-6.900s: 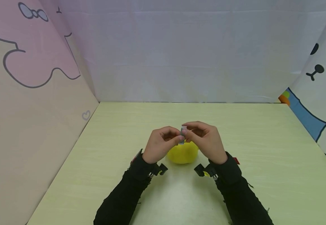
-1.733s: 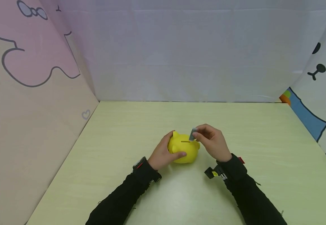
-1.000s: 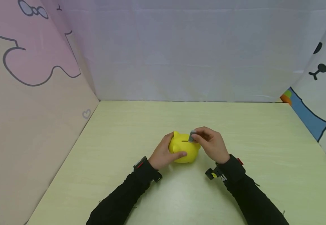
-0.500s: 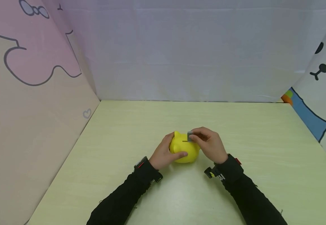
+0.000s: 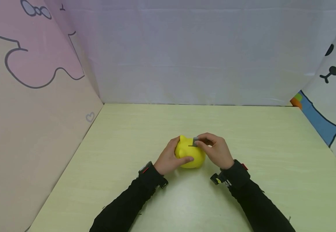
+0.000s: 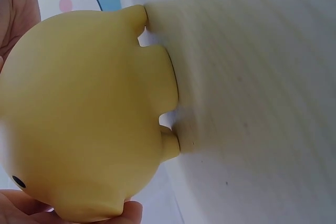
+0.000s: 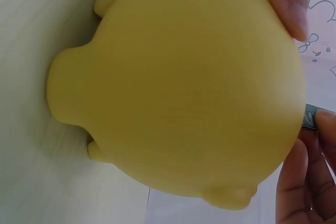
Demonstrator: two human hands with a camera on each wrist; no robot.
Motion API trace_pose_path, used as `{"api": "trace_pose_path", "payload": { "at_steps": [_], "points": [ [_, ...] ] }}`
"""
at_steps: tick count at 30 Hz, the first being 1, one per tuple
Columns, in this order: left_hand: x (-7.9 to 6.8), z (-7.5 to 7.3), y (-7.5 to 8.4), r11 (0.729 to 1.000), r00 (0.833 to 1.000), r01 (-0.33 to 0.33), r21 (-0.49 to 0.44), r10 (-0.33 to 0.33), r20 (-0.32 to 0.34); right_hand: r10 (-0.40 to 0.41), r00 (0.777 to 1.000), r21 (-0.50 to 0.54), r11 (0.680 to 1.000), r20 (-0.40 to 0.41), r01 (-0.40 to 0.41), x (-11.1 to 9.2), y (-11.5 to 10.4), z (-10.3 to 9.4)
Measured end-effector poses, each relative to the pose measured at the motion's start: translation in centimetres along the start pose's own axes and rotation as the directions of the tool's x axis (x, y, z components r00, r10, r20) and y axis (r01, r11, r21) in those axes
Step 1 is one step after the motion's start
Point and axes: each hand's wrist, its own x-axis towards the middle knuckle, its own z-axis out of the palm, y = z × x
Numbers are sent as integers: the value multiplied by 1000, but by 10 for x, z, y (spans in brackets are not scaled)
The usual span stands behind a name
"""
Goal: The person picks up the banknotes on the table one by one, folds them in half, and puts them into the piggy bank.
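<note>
A yellow piggy bank (image 5: 193, 158) stands upright on the table, its coin slot facing up. My left hand (image 5: 169, 158) grips its ear end, thumb along the near side. Pinched between thumb and fingers of my right hand (image 5: 216, 149) is a small folded banknote (image 5: 195, 141), grey-green. Its lower edge meets the right part of the slot; how deep it sits I cannot tell. In the right wrist view the banknote (image 7: 310, 117) shows a pale printed pattern against the top of the piggy bank (image 7: 199, 82). The left wrist view shows the piggy bank's (image 6: 89, 93) side and feet.
The pale wooden table (image 5: 133, 129) reaches back to a white curtain (image 5: 191, 58). A cartoon-printed sheet (image 5: 43, 129) flanks the left edge, and another printed sheet (image 5: 327, 109) hangs at the right. Both wrists wear black camera mounts (image 5: 220, 178).
Earlier both hands held the banknote above the piggy bank. My left hand then took hold of the piggy bank, and my right hand brought the banknote left and down to the slot.
</note>
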Motion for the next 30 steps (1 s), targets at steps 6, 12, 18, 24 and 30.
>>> {"api": "trace_pose_path", "payload": {
  "at_steps": [6,12,18,24,30],
  "points": [
    [0,0,0,1000,1000,-6,2,6,2,16,1000,-12,1000,10,-16,-1,0,-1],
    [0,0,0,1000,1000,-10,12,10,-1,18,1000,-7,1000,17,-18,-1,1,-2],
    [-1,-1,1,1000,1000,-9,14,9,-7,3,999,-11,1000,32,-3,-1,2,-2],
    [-1,-1,2,1000,1000,-3,17,3,-11,11,999,-27,1000,53,-9,-2,4,-4],
    [-1,0,2,1000,1000,3,12,-3,-11,-16,998,-24,1000,56,17,-2,4,-7]
  ]
}}
